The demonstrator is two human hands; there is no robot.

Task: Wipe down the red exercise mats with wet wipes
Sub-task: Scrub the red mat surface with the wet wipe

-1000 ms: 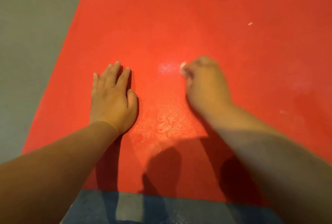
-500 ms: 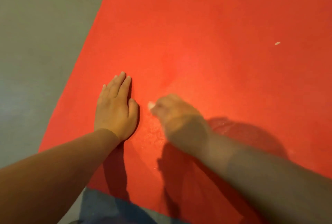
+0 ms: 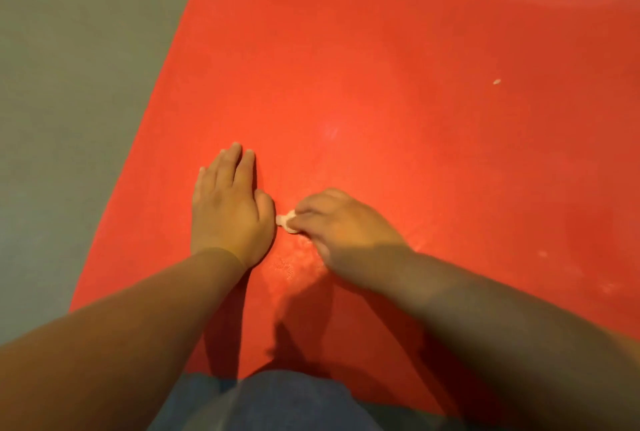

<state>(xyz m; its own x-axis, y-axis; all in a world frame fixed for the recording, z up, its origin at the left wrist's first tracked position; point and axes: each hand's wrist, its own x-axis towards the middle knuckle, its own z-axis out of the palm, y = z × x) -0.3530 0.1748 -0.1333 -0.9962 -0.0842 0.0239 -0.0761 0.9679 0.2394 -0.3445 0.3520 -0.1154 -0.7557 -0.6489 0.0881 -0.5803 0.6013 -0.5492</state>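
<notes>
Red mat (image 3: 381, 67): left hand (image 3: 228, 209) flat, grip apart; right hand (image 3: 343, 226) clamped on wipe (image 3: 285, 221).

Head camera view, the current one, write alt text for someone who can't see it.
A person's right hand holds a small bunched wet wipe against a red exercise mat, close beside the left hand lying flat on it. The mat lies on a grey floor; a small pale speck sits farther right.
</notes>
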